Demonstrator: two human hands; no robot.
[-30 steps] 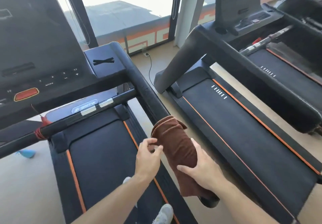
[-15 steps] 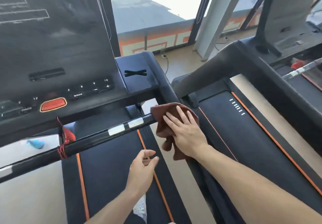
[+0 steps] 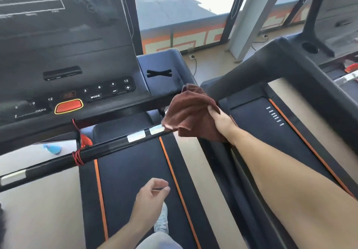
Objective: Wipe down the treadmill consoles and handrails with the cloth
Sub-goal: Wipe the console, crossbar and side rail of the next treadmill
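A brown cloth [image 3: 190, 109] is bunched in my right hand [image 3: 220, 121], which grips it at the right front corner of the black treadmill console [image 3: 81, 59], where the side handrail meets it. The cloth hangs over the right end of the black crossbar handrail [image 3: 108, 148] with its silver sensor plates. My left hand [image 3: 151, 198] hovers low over the running belt, fingers loosely curled, holding nothing. The console has a red stop button [image 3: 68, 106] and numbered keys.
A red safety cord [image 3: 79, 152] is wound round the crossbar. A second treadmill [image 3: 290, 78] stands close on the right, its thick handrail slanting across. My white shoe [image 3: 161, 221] is on the belt [image 3: 133, 171]. Windows lie ahead.
My right hand slid the cloth up the side handrail to the console corner and now grips it bunched. My left hand let go of the cloth and dropped down over the belt.
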